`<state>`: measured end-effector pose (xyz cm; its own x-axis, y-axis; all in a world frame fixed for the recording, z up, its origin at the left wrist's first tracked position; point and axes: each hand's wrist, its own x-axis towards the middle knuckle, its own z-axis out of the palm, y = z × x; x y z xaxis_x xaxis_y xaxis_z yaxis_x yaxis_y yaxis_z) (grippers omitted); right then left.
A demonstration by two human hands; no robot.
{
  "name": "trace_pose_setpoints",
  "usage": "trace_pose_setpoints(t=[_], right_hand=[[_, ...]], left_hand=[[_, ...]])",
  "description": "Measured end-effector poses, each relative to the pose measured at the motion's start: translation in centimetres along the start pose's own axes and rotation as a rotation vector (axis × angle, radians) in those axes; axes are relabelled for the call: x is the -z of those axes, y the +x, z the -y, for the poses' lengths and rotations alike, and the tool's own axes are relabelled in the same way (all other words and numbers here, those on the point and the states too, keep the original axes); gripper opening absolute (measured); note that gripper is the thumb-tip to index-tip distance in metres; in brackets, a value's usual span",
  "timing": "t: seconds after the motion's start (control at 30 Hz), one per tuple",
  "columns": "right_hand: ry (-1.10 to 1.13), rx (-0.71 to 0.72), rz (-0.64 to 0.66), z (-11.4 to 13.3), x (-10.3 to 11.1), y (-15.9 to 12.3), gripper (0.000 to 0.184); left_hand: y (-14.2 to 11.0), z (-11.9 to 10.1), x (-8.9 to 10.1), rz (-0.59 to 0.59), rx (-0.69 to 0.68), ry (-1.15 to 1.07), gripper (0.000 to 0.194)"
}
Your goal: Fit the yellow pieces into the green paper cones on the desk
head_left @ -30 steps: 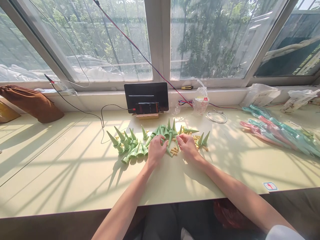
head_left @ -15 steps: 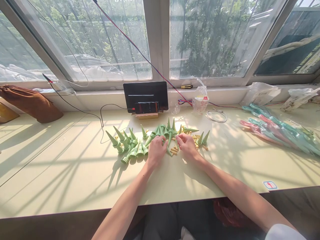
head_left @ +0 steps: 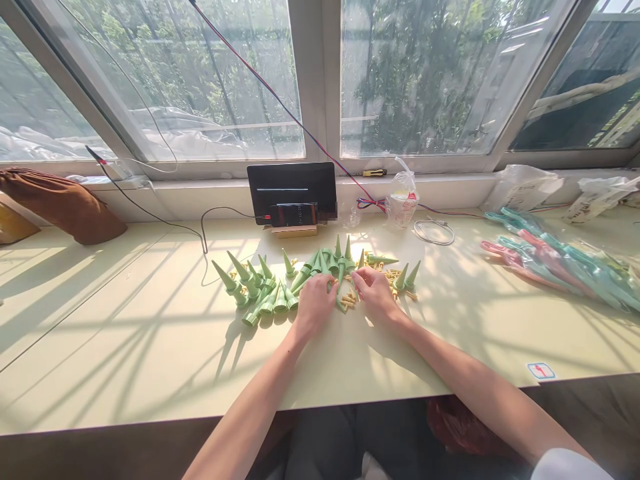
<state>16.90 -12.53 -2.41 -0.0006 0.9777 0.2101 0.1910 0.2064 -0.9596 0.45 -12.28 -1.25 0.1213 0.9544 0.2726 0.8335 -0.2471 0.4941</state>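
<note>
My left hand (head_left: pixel 317 301) is closed near the middle of the table, with a bit of green plastic spike (head_left: pixel 330 285) showing between thumb and fingers. A short way to the right, my right hand (head_left: pixel 376 291) is pinched; whatever lies between its fingertips is too small to make out. Green cone-shaped spikes (head_left: pixel 281 299) with ribbed collars, some upright and some lying down, spread left of my left hand and behind both hands. Small tan plugs (head_left: pixel 349 300) lie in the gap between my hands. More tan pieces (head_left: pixel 395 275) are scattered behind my right hand among other spikes.
A black tablet (head_left: pixel 293 190) leans by the window behind a phone (head_left: pixel 297 215) on a cable. To its right are a bagged cup (head_left: pixel 402 200) and a coiled cable (head_left: pixel 434 232). Bagged pink and teal items (head_left: pixel 555 257) lie at right, a brown pouch (head_left: pixel 75 207) far left.
My left hand has turned and shifted very slightly, with its thumb now closer to the fingers. My right hand stays almost in place.
</note>
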Motion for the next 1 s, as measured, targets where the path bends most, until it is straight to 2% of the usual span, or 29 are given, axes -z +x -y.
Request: trace_pose_setpoints(t=[0.23,0.5,0.83,1.0], right_hand=[[-0.002,0.001,0.008,0.09,0.05,-0.08,0.040],[0.021,0.016,0.003,-0.04,-0.02,0.01,0.039],[0.016,0.012,-0.015,-0.18,0.03,0.04,0.039],[0.011,0.002,-0.010,-0.09,0.04,0.04,0.038]], left_hand=[[0.05,0.04,-0.03,0.047,0.012,0.020,0.016],[-0.03,-0.02,0.27,0.043,0.015,-0.016,0.019],[0.06,-0.01,0.82,-0.057,0.107,0.025,0.019],[0.09,0.00,0.80,-0.039,0.157,0.060,0.016]])
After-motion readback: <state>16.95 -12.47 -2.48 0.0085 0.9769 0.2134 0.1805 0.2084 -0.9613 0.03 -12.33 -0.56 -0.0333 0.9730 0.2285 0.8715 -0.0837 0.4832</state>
